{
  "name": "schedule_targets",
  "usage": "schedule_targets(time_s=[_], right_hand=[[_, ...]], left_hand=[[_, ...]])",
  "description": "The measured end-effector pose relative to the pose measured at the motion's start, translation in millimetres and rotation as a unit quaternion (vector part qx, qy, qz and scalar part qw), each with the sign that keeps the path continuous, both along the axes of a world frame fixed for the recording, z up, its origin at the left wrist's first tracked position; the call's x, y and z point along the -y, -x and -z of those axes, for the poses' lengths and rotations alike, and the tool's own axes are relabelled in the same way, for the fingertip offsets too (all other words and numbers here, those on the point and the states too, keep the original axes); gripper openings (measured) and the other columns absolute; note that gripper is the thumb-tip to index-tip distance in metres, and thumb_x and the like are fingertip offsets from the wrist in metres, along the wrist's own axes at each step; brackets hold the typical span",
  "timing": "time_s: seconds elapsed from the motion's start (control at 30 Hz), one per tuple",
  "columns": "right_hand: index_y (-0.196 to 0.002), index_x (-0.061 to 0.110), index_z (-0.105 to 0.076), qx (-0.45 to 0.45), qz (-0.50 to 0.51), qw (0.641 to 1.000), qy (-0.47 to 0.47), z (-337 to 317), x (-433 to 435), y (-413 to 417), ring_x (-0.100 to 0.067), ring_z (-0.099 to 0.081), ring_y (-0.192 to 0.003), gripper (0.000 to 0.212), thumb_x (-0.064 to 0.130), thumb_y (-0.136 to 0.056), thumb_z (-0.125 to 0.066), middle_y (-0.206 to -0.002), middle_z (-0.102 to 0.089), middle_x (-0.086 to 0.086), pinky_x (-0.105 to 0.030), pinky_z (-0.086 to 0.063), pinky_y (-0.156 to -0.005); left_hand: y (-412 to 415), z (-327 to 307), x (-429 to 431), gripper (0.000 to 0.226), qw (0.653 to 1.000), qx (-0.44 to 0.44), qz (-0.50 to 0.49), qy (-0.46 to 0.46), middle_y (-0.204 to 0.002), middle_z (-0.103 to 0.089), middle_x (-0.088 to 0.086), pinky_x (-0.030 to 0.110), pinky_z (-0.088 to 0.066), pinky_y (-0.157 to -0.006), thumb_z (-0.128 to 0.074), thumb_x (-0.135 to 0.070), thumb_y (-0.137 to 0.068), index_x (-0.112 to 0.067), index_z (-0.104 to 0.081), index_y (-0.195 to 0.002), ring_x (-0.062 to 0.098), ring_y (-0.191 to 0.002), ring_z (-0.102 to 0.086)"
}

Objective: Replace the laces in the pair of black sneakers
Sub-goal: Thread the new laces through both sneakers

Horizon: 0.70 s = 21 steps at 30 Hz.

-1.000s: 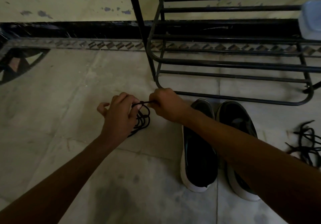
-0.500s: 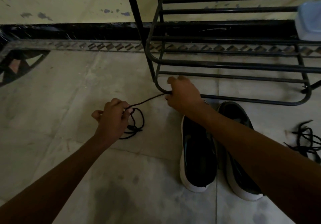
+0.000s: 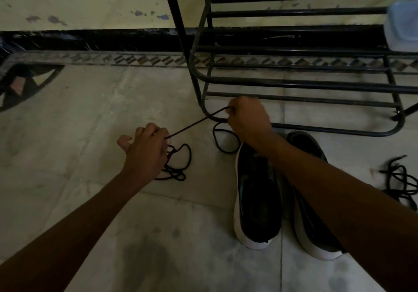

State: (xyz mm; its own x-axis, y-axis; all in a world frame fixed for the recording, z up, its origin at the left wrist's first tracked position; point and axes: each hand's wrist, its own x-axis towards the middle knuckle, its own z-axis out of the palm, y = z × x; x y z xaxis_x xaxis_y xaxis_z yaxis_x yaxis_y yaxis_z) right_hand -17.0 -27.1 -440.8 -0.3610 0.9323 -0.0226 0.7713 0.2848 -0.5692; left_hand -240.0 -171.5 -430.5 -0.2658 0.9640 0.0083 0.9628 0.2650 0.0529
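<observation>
1. A thin, cord-like black lace (image 3: 192,125) is pinched in the curled fingers of the left hand (image 3: 144,150) and the right hand (image 3: 247,119), with a straight length stretched between them.
2. Its slack is left in loose loops on the pale, mottled stone floor (image 3: 79,133).
3. The black sneakers (image 3: 257,203), white-soled, are set side by side under the right forearm, near a tubular metal rack (image 3: 294,83).
4. A second lace (image 3: 400,180) is seen tangled to their right.

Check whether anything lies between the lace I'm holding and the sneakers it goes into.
Nothing visible does. The lace runs taut between the left hand and right hand, and only bare floor separates it from the sneakers. The right forearm crosses above them, though.
</observation>
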Motion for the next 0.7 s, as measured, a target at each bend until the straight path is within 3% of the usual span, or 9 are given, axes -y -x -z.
schedule_targets(time_s=[0.1,0.17,0.27,0.37,0.43,0.53,0.7], right_hand=[[-0.088,0.016,-0.065,0.044,0.036,0.998,-0.007,2,-6,-5,-0.017,-0.059,-0.075,0.013,0.025,-0.095,-0.060,-0.074,-0.052,0.003,-0.030,-0.042,-0.064],[-0.102,0.017,-0.064,0.064,0.002,0.998,0.014,3,0,-1,-0.020,-0.060,-0.088,0.014,0.026,-0.092,-0.066,-0.091,-0.056,-0.001,-0.032,-0.048,-0.070],[-0.133,0.019,-0.053,0.063,-0.094,0.993,-0.026,2,18,8,-0.028,-0.049,-0.116,0.055,0.027,-0.083,-0.076,-0.124,-0.049,-0.010,-0.040,-0.054,-0.089],[-0.141,0.020,-0.050,0.073,-0.217,0.968,-0.104,0,35,19,-0.029,-0.040,-0.116,0.067,0.036,-0.082,-0.077,-0.126,-0.044,-0.010,-0.040,-0.048,-0.091],[-0.136,0.019,-0.057,0.054,-0.258,0.963,-0.065,1,41,26,-0.029,-0.040,-0.112,0.054,0.039,-0.088,-0.072,-0.119,-0.047,-0.010,-0.034,-0.039,-0.088],[-0.116,0.015,-0.071,-0.002,-0.261,0.965,-0.020,-1,42,27,-0.029,-0.045,-0.105,0.025,0.028,-0.097,-0.063,-0.105,-0.053,-0.010,-0.025,-0.026,-0.080],[-0.112,0.011,-0.072,-0.016,-0.172,0.985,-0.027,-5,23,9,-0.020,-0.051,-0.098,0.022,0.022,-0.099,-0.059,-0.102,-0.055,-0.007,-0.025,-0.035,-0.080]], left_hand=[[5,1,-2,0.021,1.000,-0.004,-0.019,0.022,-0.117,-0.052,-0.003,0.047,-0.024,-0.094,-0.056,-0.015,-0.097,-0.030,-0.067,-0.107,0.024,-0.114,-0.048],[0,2,-4,0.019,1.000,0.011,-0.005,0.007,-0.112,-0.053,-0.005,0.047,-0.024,-0.092,-0.055,-0.016,-0.099,-0.029,-0.068,-0.104,0.024,-0.110,-0.051],[-10,2,-6,0.017,0.999,0.019,0.035,-0.023,-0.103,-0.053,-0.010,0.046,-0.023,-0.089,-0.053,-0.019,-0.102,-0.032,-0.064,-0.100,0.020,-0.104,-0.053],[-20,2,-5,0.017,0.996,0.011,0.074,-0.042,-0.095,-0.053,-0.012,0.038,-0.012,-0.084,-0.048,-0.024,-0.105,-0.035,-0.060,-0.099,0.016,-0.101,-0.054],[-24,0,-5,0.017,0.995,0.007,0.090,-0.051,-0.092,-0.055,-0.012,0.035,-0.009,-0.083,-0.046,-0.025,-0.106,-0.035,-0.059,-0.098,0.015,-0.101,-0.054],[-25,-5,-4,0.018,0.995,0.015,0.089,-0.054,-0.087,-0.058,-0.013,0.035,-0.009,-0.083,-0.047,-0.025,-0.106,-0.033,-0.059,-0.095,0.015,-0.098,-0.055],[-10,-4,-5,0.022,0.998,0.032,0.056,-0.022,-0.088,-0.064,-0.016,0.035,-0.009,-0.085,-0.046,-0.026,-0.106,-0.034,-0.064,-0.097,0.011,-0.101,-0.055]])
